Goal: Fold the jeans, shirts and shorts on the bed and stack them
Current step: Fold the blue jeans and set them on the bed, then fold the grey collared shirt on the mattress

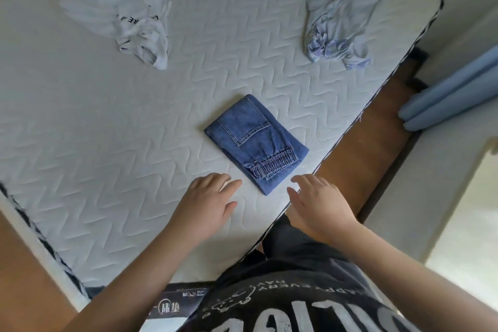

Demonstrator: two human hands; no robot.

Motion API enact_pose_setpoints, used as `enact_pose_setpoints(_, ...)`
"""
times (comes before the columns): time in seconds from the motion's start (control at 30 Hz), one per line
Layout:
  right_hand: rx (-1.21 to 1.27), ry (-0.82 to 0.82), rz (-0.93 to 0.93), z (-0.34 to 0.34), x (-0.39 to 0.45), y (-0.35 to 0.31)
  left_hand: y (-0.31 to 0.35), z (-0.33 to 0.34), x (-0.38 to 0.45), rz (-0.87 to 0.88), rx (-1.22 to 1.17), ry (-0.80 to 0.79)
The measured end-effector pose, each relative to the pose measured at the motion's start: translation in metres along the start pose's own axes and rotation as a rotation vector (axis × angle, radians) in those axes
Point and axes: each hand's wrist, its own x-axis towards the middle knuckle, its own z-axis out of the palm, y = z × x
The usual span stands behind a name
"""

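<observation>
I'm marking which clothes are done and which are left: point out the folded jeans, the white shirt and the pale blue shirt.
folded jeans (pixel 256 143): head view, on the denim just right of the back pocket.
white shirt (pixel 121 16): head view, middle of the crumpled cloth, near the black lettering.
pale blue shirt (pixel 341 12): head view, on the rumpled upper body.

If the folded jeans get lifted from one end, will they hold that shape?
Probably not: the folded jeans are stacked denim layers with nothing binding them, so they would likely sag open. Pushed across the quilted mattress, they would probably drag rather than slide.

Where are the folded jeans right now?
In the head view, the folded jeans lie on the mattress near its right edge, just beyond both open hands.
</observation>
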Motion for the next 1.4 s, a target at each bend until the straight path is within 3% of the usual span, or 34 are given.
enact_pose_setpoints(0.2,-0.059,0.115,0.03,-0.039,-0.055,-0.004,0.036,-0.021,-0.007,0.018,-0.022,0.05)
enact_pose_setpoints(0.43,-0.098,0.243,0.102,-0.067,-0.093,0.015,0.082,-0.047,0.026,0.173,0.085,0.265)
enact_pose_setpoints(0.63,-0.069,0.432,0.156,-0.067,-0.113,0.054,0.14,-0.058,0.056,0.283,0.114,0.339)
enact_pose_setpoints(1.1,0.002,0.598,0.29,-0.063,-0.165,0.219,0.305,-0.042,0.142,0.398,0.161,0.15)
enact_pose_setpoints(1.4,0.029,0.615,0.275,-0.082,-0.122,0.269,0.321,-0.046,0.197,0.342,0.218,0.14)
